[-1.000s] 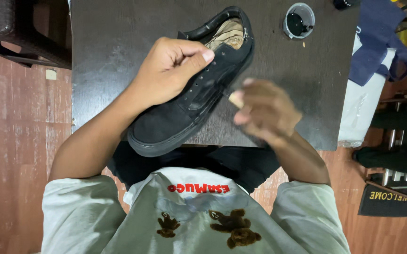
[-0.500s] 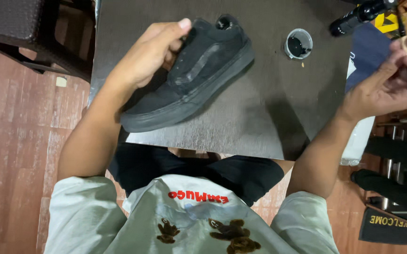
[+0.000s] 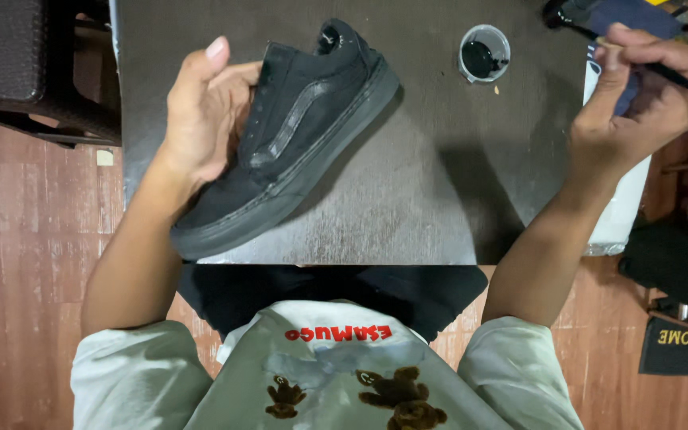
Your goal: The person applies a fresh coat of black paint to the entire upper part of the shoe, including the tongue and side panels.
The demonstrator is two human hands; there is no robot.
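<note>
1. The left hand (image 3: 200,119) is gripping a black shoe (image 3: 296,135), fingers wrapped over its upper; the shoe is resting tilted on its sole edge on the dark table (image 3: 407,199), toe pointing back toward the person.
2. The right hand (image 3: 638,103) is closing narrowly around a thin dark brush (image 3: 678,76), pinching it like a pen; it is hovering off the table's far right edge, well apart from the shoe.
3. Judging by this, the blackening step is pausing between strokes; a small round cup (image 3: 485,54) of black liquid is sitting just left of the brush hand, so reloading would be calling for a short, careful dip.
4. The shoe is looking matte, canvas or suede, with a shinier side stripe and a thick rubbery sole; the table is showing a streaked, worn sheen; the cup is looking like clear plastic.
</note>
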